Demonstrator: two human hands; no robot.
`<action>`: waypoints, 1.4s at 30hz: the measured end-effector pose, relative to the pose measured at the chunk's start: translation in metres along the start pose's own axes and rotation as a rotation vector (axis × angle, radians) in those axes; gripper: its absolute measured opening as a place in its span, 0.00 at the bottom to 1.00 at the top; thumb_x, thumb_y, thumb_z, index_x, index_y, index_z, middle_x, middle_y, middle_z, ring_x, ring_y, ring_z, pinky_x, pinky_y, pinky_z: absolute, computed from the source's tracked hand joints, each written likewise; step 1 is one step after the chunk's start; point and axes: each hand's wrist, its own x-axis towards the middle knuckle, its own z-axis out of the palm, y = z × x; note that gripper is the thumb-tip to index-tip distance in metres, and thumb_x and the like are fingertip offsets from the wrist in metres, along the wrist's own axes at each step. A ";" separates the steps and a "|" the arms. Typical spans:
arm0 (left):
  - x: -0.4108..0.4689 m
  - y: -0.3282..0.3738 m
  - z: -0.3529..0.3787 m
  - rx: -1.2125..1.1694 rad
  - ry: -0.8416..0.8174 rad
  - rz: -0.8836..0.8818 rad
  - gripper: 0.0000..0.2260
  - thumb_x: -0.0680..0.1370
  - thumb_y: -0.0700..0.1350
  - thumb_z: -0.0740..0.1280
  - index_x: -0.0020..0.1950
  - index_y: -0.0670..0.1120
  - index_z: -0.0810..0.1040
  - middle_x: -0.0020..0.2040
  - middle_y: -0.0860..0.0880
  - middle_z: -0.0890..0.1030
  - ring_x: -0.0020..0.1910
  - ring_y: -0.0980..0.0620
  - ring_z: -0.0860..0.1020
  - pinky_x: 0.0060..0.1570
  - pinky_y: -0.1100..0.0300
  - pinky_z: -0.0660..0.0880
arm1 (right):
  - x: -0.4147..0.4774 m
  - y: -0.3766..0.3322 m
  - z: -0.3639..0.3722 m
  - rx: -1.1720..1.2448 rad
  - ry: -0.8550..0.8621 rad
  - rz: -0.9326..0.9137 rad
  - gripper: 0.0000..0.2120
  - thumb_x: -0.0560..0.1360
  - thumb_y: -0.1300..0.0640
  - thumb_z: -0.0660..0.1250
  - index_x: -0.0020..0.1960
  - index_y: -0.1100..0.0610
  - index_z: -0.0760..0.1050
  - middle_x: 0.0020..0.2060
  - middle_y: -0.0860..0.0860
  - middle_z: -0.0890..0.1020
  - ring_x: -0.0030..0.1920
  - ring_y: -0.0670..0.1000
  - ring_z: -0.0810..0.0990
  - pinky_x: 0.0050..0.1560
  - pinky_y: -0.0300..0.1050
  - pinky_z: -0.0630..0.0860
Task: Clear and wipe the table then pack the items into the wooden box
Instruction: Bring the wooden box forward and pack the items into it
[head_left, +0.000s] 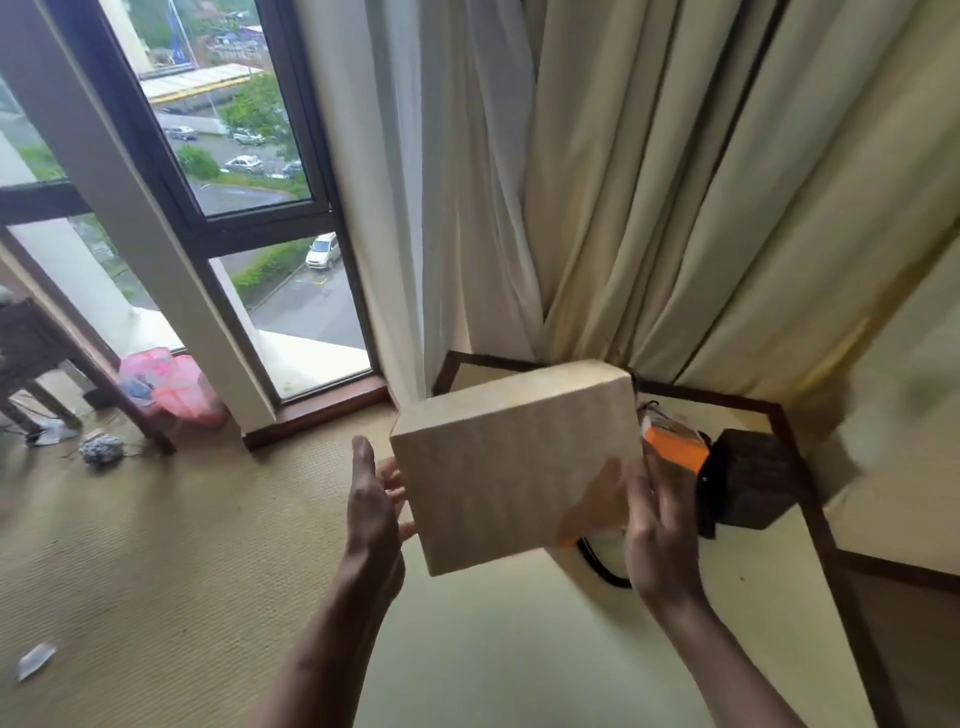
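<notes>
Your left hand (376, 501) and right hand (657, 525) are both bare, with no gloves, and you can see no rings on the fingers that show. Your forearms are bare as well, all the way down to the bottom edge of the view, so no sleeve or cuff appears on either side, and neither wrist carries a watch or band. The right hand is blurred, so its finer details cannot be told.
</notes>
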 end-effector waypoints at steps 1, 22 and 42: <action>-0.012 -0.009 -0.004 0.024 -0.014 -0.023 0.32 0.82 0.69 0.47 0.54 0.47 0.81 0.56 0.42 0.83 0.59 0.40 0.79 0.60 0.40 0.75 | -0.020 0.002 -0.015 0.032 0.010 0.046 0.14 0.84 0.43 0.54 0.67 0.30 0.68 0.61 0.33 0.70 0.61 0.32 0.71 0.57 0.36 0.71; -0.092 -0.177 0.024 0.822 -0.313 0.233 0.30 0.81 0.34 0.56 0.83 0.52 0.56 0.61 0.48 0.66 0.58 0.53 0.71 0.67 0.49 0.73 | -0.110 0.123 -0.149 0.261 -0.143 0.638 0.16 0.86 0.49 0.52 0.65 0.57 0.70 0.57 0.60 0.79 0.55 0.55 0.79 0.50 0.50 0.76; -0.006 -0.152 0.083 1.112 -0.208 0.428 0.20 0.82 0.56 0.63 0.71 0.50 0.69 0.69 0.47 0.73 0.59 0.48 0.77 0.59 0.49 0.77 | -0.006 0.105 -0.088 -0.105 0.079 0.531 0.13 0.82 0.49 0.63 0.62 0.55 0.74 0.55 0.51 0.77 0.54 0.53 0.76 0.52 0.47 0.70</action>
